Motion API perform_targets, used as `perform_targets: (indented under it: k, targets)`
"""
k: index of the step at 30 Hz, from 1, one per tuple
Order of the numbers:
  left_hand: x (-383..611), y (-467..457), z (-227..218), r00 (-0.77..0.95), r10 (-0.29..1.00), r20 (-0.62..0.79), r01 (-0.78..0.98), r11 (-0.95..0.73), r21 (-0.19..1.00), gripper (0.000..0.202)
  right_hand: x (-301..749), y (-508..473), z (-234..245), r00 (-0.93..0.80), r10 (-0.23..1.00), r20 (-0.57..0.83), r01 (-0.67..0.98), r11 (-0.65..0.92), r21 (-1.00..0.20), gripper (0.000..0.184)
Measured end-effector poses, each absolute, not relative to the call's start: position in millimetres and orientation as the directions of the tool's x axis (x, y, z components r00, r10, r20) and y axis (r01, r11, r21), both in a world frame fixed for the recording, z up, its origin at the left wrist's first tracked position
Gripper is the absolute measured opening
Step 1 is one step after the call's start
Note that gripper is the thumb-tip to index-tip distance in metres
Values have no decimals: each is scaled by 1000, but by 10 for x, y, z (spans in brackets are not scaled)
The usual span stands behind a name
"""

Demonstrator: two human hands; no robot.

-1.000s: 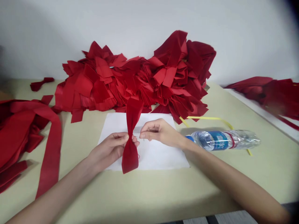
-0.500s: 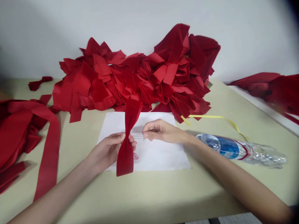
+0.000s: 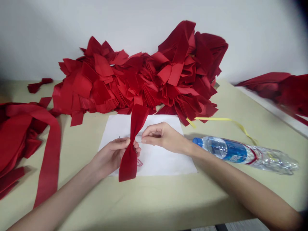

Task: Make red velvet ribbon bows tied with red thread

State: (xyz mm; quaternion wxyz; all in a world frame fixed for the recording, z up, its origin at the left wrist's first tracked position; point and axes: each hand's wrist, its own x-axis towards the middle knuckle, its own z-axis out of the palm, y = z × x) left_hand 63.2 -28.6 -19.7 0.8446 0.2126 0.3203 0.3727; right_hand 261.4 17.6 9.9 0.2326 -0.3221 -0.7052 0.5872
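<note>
As left grip [image 3: 110, 157] pinches waist of red bow [image 3: 128, 165], long axis tilts up-right; right grip [image 3: 163, 138] pinches thread [image 3: 127, 137].

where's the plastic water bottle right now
In the head view, the plastic water bottle lies on its side right of the white paper sheet and the right hand.

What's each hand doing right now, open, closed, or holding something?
Left hand: closed, pinching the red fabric bow at its waist.
Right hand: fingers curled and pinched beside a thin thread; cannot tell if it is gripped.
</note>
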Motion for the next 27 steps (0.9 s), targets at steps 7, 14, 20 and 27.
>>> perform_targets:
  k: [7,14,20,27]
  targets:
    - [621,-259,-160,498,770,-399,-509,632,584,12,2780,315,218,-582,812,-45,460,282,-842,21]
    - [592,-242,-180,523,759,-389,-490,640,592,15,2963,434,334,-518,854,46,649,427,-629,20]
    - [582,-243,-173,473,784,-401,-486,612,624,13,3219,607,462,-368,922,124,879,388,-275,19]
    - [560,-236,-204,447,795,-410,-491,601,631,11,3574,753,574,-56,980,192,986,24,165,23]
